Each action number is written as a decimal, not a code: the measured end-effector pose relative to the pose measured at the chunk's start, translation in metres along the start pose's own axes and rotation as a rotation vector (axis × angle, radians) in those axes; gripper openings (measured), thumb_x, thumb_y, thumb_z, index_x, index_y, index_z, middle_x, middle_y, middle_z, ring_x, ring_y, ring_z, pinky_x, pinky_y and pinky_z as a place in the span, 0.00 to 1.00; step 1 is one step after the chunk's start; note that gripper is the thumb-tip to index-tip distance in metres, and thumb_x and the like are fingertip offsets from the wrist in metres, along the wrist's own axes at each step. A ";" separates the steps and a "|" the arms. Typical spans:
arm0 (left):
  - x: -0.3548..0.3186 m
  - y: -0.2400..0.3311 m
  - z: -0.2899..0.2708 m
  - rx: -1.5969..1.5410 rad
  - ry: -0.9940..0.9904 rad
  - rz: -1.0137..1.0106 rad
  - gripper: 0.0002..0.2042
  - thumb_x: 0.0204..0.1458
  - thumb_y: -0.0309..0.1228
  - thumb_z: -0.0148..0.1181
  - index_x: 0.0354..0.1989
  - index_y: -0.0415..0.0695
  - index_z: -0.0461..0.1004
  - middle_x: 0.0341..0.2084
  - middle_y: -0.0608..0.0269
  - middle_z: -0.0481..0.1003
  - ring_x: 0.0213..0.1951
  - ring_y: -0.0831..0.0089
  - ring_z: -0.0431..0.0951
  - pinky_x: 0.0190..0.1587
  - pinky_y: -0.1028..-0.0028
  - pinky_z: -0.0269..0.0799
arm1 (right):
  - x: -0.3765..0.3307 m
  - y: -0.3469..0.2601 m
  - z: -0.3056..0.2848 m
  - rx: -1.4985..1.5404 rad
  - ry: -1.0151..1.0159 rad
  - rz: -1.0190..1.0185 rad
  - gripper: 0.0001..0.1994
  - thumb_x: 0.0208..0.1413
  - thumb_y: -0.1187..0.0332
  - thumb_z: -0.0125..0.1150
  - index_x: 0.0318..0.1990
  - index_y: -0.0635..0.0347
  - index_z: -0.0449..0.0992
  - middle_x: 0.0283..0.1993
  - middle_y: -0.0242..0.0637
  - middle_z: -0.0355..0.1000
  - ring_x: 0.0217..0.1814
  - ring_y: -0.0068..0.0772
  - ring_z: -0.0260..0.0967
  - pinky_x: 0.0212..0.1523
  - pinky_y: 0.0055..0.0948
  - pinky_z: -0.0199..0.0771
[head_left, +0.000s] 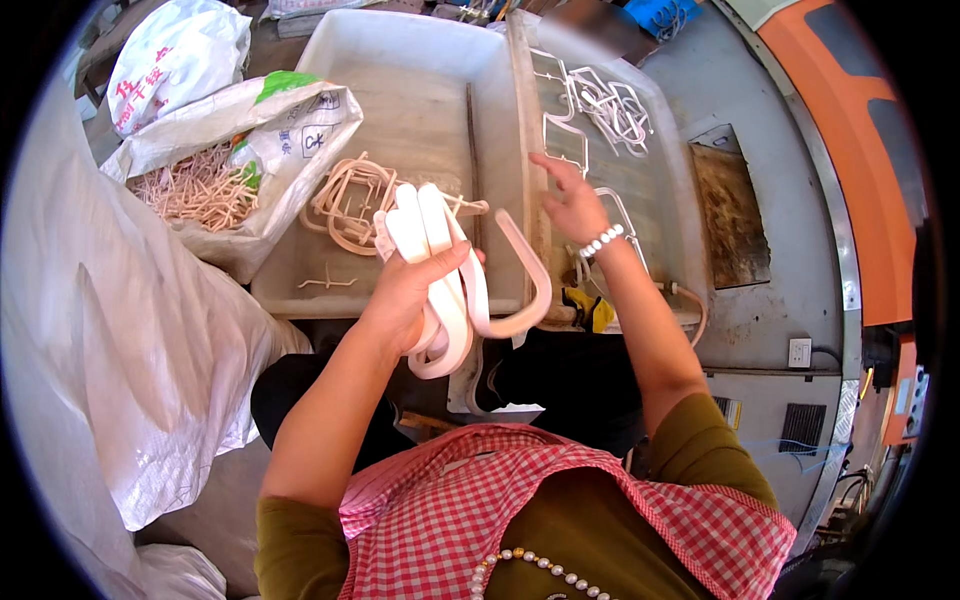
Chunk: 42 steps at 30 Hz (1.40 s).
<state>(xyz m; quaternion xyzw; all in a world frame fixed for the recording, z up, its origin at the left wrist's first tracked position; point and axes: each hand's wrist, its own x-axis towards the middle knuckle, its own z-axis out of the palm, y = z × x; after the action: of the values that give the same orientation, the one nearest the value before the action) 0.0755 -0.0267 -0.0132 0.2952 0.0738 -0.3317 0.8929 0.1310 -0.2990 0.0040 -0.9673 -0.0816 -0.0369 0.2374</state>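
Observation:
Bunched in my left hand (408, 292) are several pale pink curved plastic strips (447, 335), bent like hooks. The fingers close round the bundle in front of the left tub, and the palm side is hidden by the strips. One wider hook-shaped strip (540, 290) sticks out to the right of the bundle. My right hand (575, 205) is over the near part of the right tub, beside its left wall, fingers stretched out and holding nothing visible. Below it lie thin white plastic frames (628, 225), partly covered by the hand and wrist.
Pink looped plastic parts (352, 195) lie in the left tub (400, 45). The right tub (680, 190) holds a tangle of white frames (612, 108). At left, an open woven sack (335, 120) contains thin pink scraps (205, 190). A yellow-and-black glove (598, 312) hangs near the right tub's front.

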 end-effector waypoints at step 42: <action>0.037 -0.020 -0.008 0.990 0.098 0.155 0.27 0.45 0.29 0.64 0.56 0.39 0.66 0.44 0.50 0.75 0.45 0.63 0.75 0.49 0.68 0.67 | 0.002 0.034 -0.022 -0.604 -0.095 0.179 0.09 0.57 0.65 0.51 0.41 0.58 0.68 0.32 0.51 0.75 0.33 0.47 0.75 0.32 0.43 0.75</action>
<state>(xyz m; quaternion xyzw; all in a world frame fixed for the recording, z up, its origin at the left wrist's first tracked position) 0.0920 -0.0548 -0.0419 0.7032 -0.0726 -0.2454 0.6633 0.1378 -0.3386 0.0079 -0.9980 0.0075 0.0066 -0.0621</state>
